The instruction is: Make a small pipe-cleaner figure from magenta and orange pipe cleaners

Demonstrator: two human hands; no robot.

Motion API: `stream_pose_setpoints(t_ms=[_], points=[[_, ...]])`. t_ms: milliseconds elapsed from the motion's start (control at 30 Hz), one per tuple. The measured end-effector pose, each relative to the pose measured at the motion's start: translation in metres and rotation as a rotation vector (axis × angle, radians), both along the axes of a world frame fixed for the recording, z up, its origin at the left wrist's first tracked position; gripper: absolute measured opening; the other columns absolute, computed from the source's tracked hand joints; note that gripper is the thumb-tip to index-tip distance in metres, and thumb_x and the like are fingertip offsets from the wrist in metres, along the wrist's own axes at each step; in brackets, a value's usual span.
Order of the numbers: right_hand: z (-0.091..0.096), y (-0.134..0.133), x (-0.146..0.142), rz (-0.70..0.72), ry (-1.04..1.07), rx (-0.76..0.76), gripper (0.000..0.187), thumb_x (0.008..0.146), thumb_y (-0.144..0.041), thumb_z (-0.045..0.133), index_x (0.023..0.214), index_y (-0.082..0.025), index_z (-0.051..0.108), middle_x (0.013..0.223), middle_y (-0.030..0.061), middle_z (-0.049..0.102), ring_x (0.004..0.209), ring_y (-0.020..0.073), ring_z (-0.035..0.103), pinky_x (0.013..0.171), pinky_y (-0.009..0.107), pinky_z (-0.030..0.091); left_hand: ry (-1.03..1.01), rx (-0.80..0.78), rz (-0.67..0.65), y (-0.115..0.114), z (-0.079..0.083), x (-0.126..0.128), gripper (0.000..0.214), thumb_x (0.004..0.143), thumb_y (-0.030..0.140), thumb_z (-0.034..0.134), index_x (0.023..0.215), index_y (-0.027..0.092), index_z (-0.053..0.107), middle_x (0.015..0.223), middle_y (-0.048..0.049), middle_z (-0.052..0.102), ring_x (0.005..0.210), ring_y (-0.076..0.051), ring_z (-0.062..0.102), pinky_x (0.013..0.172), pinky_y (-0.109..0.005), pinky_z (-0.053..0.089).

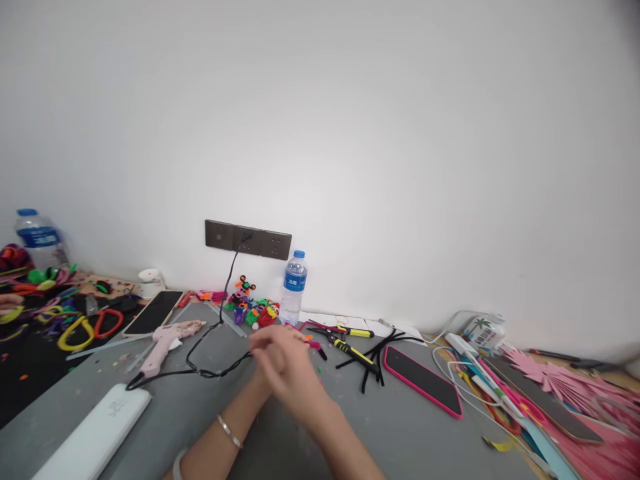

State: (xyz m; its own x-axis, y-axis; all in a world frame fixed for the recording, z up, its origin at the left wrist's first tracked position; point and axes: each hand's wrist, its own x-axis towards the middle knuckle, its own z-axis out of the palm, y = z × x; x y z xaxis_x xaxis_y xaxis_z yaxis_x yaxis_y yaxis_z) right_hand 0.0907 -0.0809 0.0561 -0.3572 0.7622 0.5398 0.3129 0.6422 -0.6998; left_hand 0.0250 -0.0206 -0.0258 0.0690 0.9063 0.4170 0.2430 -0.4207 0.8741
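Note:
Both hands meet low in the middle of the view, over the grey mat (385,440). My right hand (290,367) lies in front, its fingers bent and closed; whatever they may hold is hidden. My left hand (263,383), with a bracelet (230,431) on its wrist, is mostly covered by the right, so its fingers do not show. A magenta and orange fuzzy piece (314,345) shows just beyond the right hand; I cannot tell whether it is held. Farther back stand small pipe-cleaner figures (267,313) beside a water bottle (294,287).
Yellow-and-black pliers (355,355), black pipe cleaners (383,350) and a pink-cased phone (423,381) lie to the right. Leftward are a pink glue gun (163,343), its black cable (205,373), a white box (95,437) and scissors (77,333). Pink paper (550,377) covers the far right.

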Motion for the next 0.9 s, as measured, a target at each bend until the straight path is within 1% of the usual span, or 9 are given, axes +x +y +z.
stream_pose_setpoints(t_ms=[133, 167, 233, 300, 333, 433, 500, 733, 900], points=[[0.004, 0.008, -0.088, 0.209, -0.156, -0.024, 0.027, 0.085, -0.015, 0.052, 0.111, -0.022, 0.057, 0.098, 0.0041, 0.068, 0.096, 0.0185, 0.063, 0.086, 0.029, 0.046, 0.083, 0.042, -0.147, -0.004, 0.001, -0.001, 0.004, 0.072, 0.018, 0.064, 0.068, 0.02, 0.065, 0.064, 0.0014, 0.057, 0.053, -0.013, 0.051, 0.051, -0.023, 0.039], [0.002, 0.013, -0.108, 0.212, -0.197, -0.035, 0.029, 0.086, -0.015, 0.05, 0.113, -0.021, 0.056, 0.097, 0.0052, 0.069, 0.096, 0.0192, 0.064, 0.086, 0.03, 0.047, 0.1, 0.049, -0.163, -0.005, 0.001, -0.001, 0.004, 0.073, 0.018, 0.063, 0.069, 0.019, 0.064, 0.065, 0.0011, 0.057, 0.054, -0.012, 0.051, 0.052, -0.023, 0.039], [-0.006, 0.024, -0.143, 0.178, -0.324, -0.084, 0.038, 0.086, -0.019, 0.049, 0.123, -0.019, 0.052, 0.106, 0.012, 0.069, 0.101, 0.0255, 0.064, 0.081, 0.036, 0.05, 0.128, 0.073, -0.206, -0.006, 0.0, -0.002, 0.005, 0.075, 0.017, 0.06, 0.072, 0.019, 0.064, 0.07, 0.0002, 0.058, 0.058, -0.012, 0.052, 0.055, -0.021, 0.04], [-0.015, 0.034, -0.168, 0.137, -0.472, -0.18, 0.043, 0.085, -0.024, 0.05, 0.128, -0.02, 0.051, 0.115, 0.0171, 0.066, 0.103, 0.0317, 0.063, 0.077, 0.043, 0.051, 0.14, 0.081, -0.217, -0.005, -0.001, -0.003, 0.007, 0.076, 0.016, 0.057, 0.075, 0.019, 0.063, 0.073, -0.0002, 0.058, 0.061, -0.012, 0.053, 0.057, -0.021, 0.04], [-0.02, 0.039, -0.177, 0.134, -0.544, -0.232, 0.041, 0.085, -0.024, 0.05, 0.125, -0.02, 0.054, 0.113, 0.0178, 0.067, 0.102, 0.0335, 0.064, 0.076, 0.047, 0.052, 0.141, 0.08, -0.221, -0.004, -0.002, -0.003, 0.007, 0.075, 0.014, 0.057, 0.074, 0.018, 0.062, 0.072, 0.0, 0.057, 0.06, -0.012, 0.052, 0.056, -0.021, 0.04], [-0.031, 0.053, -0.19, 0.231, -0.697, -0.272, 0.03, 0.085, -0.021, 0.049, 0.11, -0.019, 0.066, 0.108, 0.0166, 0.071, 0.099, 0.0347, 0.067, 0.078, 0.052, 0.052, 0.128, 0.034, -0.238, 0.002, -0.002, -0.004, 0.008, 0.072, 0.012, 0.056, 0.071, 0.018, 0.06, 0.072, 0.0003, 0.057, 0.059, -0.012, 0.052, 0.055, -0.021, 0.039], [-0.035, 0.06, -0.194, 0.254, -0.733, -0.26, 0.029, 0.086, -0.021, 0.048, 0.107, -0.018, 0.067, 0.109, 0.0164, 0.071, 0.099, 0.0348, 0.067, 0.078, 0.053, 0.053, 0.099, 0.002, -0.232, 0.006, -0.002, -0.005, 0.007, 0.072, 0.012, 0.054, 0.071, 0.019, 0.058, 0.07, 0.0006, 0.056, 0.059, -0.013, 0.052, 0.055, -0.022, 0.04], [-0.041, 0.066, -0.21, 0.119, -0.706, -0.328, 0.038, 0.088, -0.036, 0.045, 0.109, -0.013, 0.067, 0.113, 0.0197, 0.068, 0.108, 0.0354, 0.063, 0.083, 0.05, 0.052, 0.004, -0.034, -0.144, 0.018, -0.002, -0.012, 0.007, 0.076, 0.015, 0.048, 0.072, 0.02, 0.05, 0.063, 0.0033, 0.051, 0.061, -0.014, 0.053, 0.057, -0.023, 0.04], [-0.05, 0.064, -0.206, 0.135, -0.663, -0.325, 0.036, 0.078, -0.04, 0.058, 0.104, -0.018, 0.067, 0.108, 0.0156, 0.071, 0.103, 0.0353, 0.064, 0.082, 0.05, 0.051, -0.027, -0.025, -0.134, 0.017, -0.001, -0.013, 0.007, 0.075, 0.017, 0.051, 0.073, 0.022, 0.054, 0.066, 0.0014, 0.057, 0.063, -0.018, 0.057, 0.059, -0.026, 0.044]])
